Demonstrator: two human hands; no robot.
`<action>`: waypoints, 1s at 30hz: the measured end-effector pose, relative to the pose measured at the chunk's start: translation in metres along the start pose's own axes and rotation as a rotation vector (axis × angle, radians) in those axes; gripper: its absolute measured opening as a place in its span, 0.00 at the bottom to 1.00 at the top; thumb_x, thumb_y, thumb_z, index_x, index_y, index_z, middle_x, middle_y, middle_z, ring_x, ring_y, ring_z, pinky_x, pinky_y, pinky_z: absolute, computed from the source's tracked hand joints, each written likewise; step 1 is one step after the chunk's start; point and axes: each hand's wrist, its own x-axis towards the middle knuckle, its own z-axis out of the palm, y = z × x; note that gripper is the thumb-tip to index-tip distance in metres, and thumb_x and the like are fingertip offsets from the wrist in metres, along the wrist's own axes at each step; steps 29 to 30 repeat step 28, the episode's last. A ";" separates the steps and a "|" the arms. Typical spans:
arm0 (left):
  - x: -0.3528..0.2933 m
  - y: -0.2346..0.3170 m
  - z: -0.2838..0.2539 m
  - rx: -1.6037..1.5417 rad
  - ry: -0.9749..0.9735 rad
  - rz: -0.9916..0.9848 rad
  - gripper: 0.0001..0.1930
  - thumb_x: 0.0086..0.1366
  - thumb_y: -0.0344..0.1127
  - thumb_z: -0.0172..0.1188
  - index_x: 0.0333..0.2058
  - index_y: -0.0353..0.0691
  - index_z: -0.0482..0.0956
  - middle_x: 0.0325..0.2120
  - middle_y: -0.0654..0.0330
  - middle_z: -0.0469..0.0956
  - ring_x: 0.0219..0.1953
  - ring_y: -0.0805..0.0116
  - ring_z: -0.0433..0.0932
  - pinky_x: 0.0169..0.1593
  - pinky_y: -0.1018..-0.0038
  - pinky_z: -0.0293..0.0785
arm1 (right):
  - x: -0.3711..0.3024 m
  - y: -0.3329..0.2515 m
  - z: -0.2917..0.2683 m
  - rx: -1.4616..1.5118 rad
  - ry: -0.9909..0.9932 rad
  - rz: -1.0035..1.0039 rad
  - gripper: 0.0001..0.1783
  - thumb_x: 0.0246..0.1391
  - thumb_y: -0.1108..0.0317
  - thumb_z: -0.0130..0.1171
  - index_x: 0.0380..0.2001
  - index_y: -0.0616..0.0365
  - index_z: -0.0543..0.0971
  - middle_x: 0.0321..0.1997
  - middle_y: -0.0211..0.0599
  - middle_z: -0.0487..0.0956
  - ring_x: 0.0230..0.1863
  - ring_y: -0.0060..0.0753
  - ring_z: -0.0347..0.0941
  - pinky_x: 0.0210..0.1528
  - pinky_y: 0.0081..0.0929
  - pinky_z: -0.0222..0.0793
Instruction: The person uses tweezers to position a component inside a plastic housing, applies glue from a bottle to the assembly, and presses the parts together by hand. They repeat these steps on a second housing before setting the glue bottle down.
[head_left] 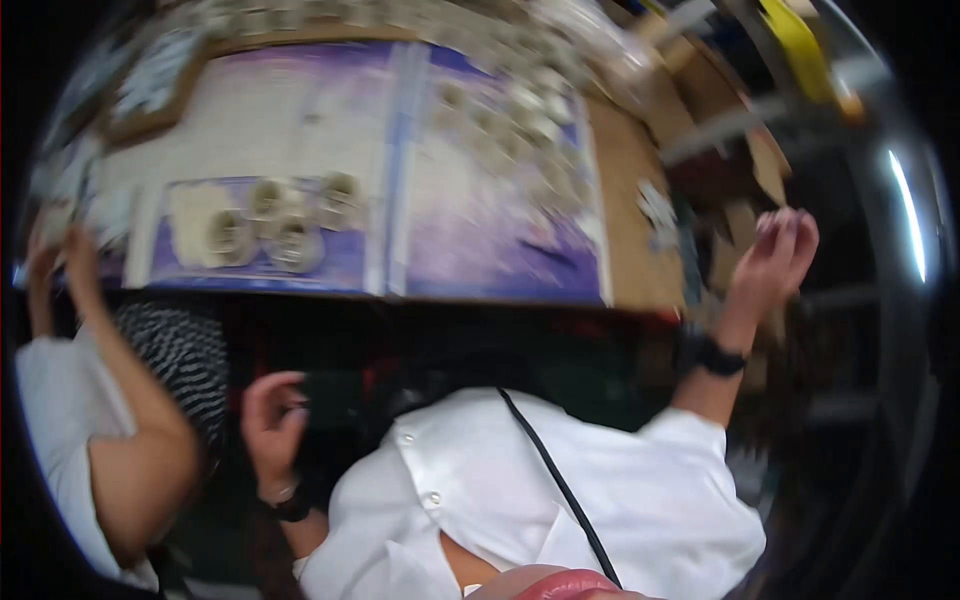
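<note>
My left hand hangs below the table's front edge, fingers loosely bent and apart, with nothing visible in it. Off the table's right end, my right hand is raised near open cardboard boxes, its fingers half bent; no object shows in it. Dark bands circle both wrists. On the purple and white table surface stand several round beige cup-like pieces, grouped at the front left. More beige pieces cluster at the back right, smeared by motion.
A co-worker's hands are at the table's left end. A framed tray of pale pieces lies at the back left. Past the brown board on the right are a cardboard box, metal shelving and a yellow object.
</note>
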 end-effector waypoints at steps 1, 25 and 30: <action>0.006 -0.001 0.000 0.005 -0.066 -0.123 0.23 0.57 0.23 0.56 0.53 0.39 0.71 0.47 0.58 0.75 0.39 0.73 0.73 0.47 0.77 0.70 | -0.005 0.002 0.036 0.080 -0.213 0.059 0.05 0.60 0.74 0.51 0.39 0.60 0.71 0.34 0.36 0.73 0.30 0.23 0.66 0.34 0.23 0.65; -0.166 0.155 -0.073 0.008 -0.041 -0.476 0.30 0.60 0.44 0.64 0.58 0.42 0.69 0.60 0.49 0.65 0.63 0.55 0.63 0.63 0.66 0.60 | -0.037 -0.015 0.259 0.285 -0.985 1.100 0.11 0.62 0.65 0.53 0.38 0.62 0.77 0.26 0.30 0.75 0.27 0.23 0.70 0.33 0.20 0.66; -0.188 0.156 -0.110 0.242 -0.120 -0.414 0.33 0.57 0.50 0.65 0.59 0.43 0.68 0.65 0.49 0.58 0.66 0.50 0.57 0.67 0.64 0.54 | -0.062 -0.022 0.235 0.040 -1.262 1.071 0.14 0.62 0.62 0.53 0.44 0.62 0.76 0.32 0.35 0.78 0.33 0.26 0.73 0.38 0.21 0.68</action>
